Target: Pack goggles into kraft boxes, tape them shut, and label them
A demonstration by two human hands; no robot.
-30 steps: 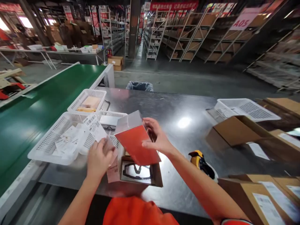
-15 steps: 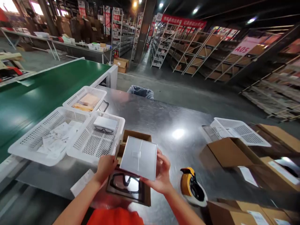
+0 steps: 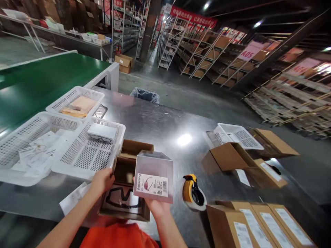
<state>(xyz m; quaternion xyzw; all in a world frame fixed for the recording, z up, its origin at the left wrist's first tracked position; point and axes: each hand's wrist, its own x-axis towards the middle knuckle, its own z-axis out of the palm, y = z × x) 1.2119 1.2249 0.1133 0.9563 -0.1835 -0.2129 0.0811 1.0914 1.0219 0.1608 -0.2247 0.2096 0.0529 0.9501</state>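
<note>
My right hand [image 3: 159,209] grips a silver-grey product box [image 3: 155,164] from below and tilts it so its printed label faces me. That label reads "Wakening" and carries a picture of glasses and a barcode. My left hand [image 3: 102,181] is closed on the left edge of an open cardboard box [image 3: 137,146], its fingertips partly hidden. At the near side of that carton shows a panel with a black goggle outline [image 3: 123,198]; whether it lies in the carton or on a flap, I cannot tell. White papers [image 3: 74,198] lie by my left forearm.
White baskets stand at left: one with papers [image 3: 15,137], one with a white box [image 3: 88,162], one with yellowish packets [image 3: 55,103]. A tape dispenser [image 3: 190,187] is at right, near labelled cartons [image 3: 219,220] and an open carton [image 3: 227,158]. Behind runs a green conveyor [image 3: 64,74].
My right hand has turned the product box from its plain face to its labelled side. My left hand stays at the carton's edge. The whole view has shifted to the right.
</note>
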